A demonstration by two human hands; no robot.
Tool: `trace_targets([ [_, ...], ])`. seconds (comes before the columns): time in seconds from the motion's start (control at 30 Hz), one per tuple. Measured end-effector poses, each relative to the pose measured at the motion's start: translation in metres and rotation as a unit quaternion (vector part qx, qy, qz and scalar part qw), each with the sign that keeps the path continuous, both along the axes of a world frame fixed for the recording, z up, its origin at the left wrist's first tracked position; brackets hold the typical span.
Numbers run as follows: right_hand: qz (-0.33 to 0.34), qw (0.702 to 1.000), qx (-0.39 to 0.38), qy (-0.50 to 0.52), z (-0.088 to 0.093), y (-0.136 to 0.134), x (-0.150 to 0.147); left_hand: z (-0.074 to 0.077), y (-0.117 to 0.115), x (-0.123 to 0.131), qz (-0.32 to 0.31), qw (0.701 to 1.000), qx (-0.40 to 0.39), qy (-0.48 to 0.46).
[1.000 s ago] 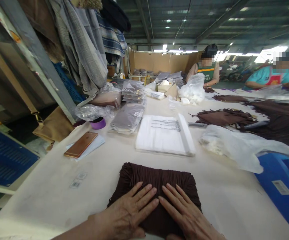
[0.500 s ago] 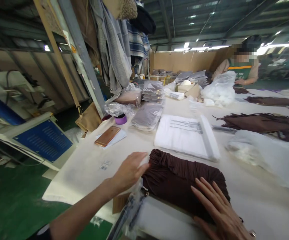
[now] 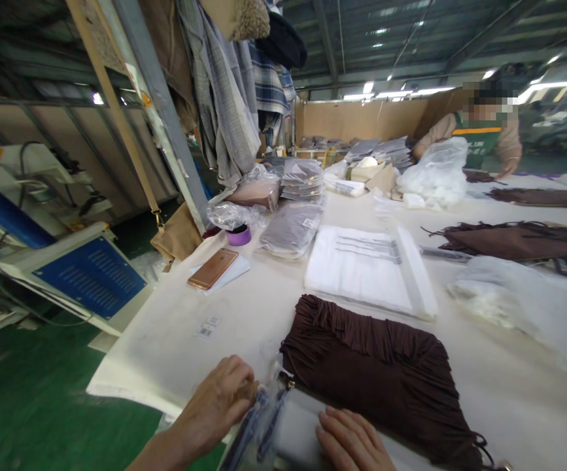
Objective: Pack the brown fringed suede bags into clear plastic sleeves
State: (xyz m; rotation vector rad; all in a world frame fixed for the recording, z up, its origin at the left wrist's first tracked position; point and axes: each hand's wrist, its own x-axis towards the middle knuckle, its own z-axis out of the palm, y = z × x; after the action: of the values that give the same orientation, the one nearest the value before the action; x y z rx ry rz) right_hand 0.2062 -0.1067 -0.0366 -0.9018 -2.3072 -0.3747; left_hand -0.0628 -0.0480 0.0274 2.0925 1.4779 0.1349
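Observation:
A dark brown fringed bag [image 3: 371,379] lies flat on the table in front of me, its strands gathered along the far edge and sides. My left hand [image 3: 217,405] is left of the bag's near corner, at the table's near edge. Its fingers are curled inward by some clear plastic bags [image 3: 263,418]; what they hold is hidden. My right hand [image 3: 352,439] lies with fingers stretched on a white stack [image 3: 300,422] just on the near side of the brown bag, apart from the bag. The lower frame edge cuts off the wrist.
Beyond the brown bag lies a stack of printed white plastic bags [image 3: 361,271]. A phone [image 3: 213,269], purple tape roll [image 3: 239,235] and packed grey items [image 3: 290,229] sit left. More brown fringed bags [image 3: 518,242] lie right. A co-worker [image 3: 484,134] stands across the table.
Both hands have left the brown bag and come toward me, the left to the plastic bags, the right onto the white stack. The bag stays put. The co-worker's arm has moved outward.

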Motion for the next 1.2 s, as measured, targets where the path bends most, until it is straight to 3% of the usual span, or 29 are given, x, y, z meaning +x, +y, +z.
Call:
trace_targets([
  [0.1, -0.050, 0.998, 0.043, 0.005, 0.001, 0.005, -0.015, 0.012, 0.004, 0.003, 0.029, 0.998, -0.039, 0.045],
  [0.2, -0.129, 0.989, 0.044, 0.065, 0.002, 0.013, -0.030, 0.012, 0.003, 0.006, 0.068, 0.995, -0.046, 0.052],
  [0.27, -0.147, 0.982, 0.033, 0.114, 0.001, 0.019, -0.039, 0.010, 0.002, 0.008, 0.114, 0.991, -0.067, 0.021],
  [0.5, -0.094, 0.989, 0.006, 0.117, 0.005, 0.026, -0.053, 0.002, -0.002, 0.002, 0.209, 0.953, -0.162, -0.149],
  [0.67, -0.009, 0.999, 0.028, 0.033, 0.031, 0.028, -0.062, 0.013, -0.005, -0.008, 0.305, 0.819, -0.271, -0.404],
  [0.87, 0.052, 0.998, -0.003, -0.024, 0.048, 0.035, -0.078, 0.023, -0.001, -0.009, 0.315, 0.739, -0.305, -0.512],
  [1.0, 0.071, 0.997, -0.032, -0.012, 0.041, 0.037, -0.091, 0.024, 0.005, -0.010, 0.336, 0.723, -0.295, -0.526],
  [1.2, 0.095, 0.991, -0.071, -0.056, 0.040, 0.042, -0.099, 0.023, 0.013, -0.013, 0.339, 0.738, -0.261, -0.522],
])
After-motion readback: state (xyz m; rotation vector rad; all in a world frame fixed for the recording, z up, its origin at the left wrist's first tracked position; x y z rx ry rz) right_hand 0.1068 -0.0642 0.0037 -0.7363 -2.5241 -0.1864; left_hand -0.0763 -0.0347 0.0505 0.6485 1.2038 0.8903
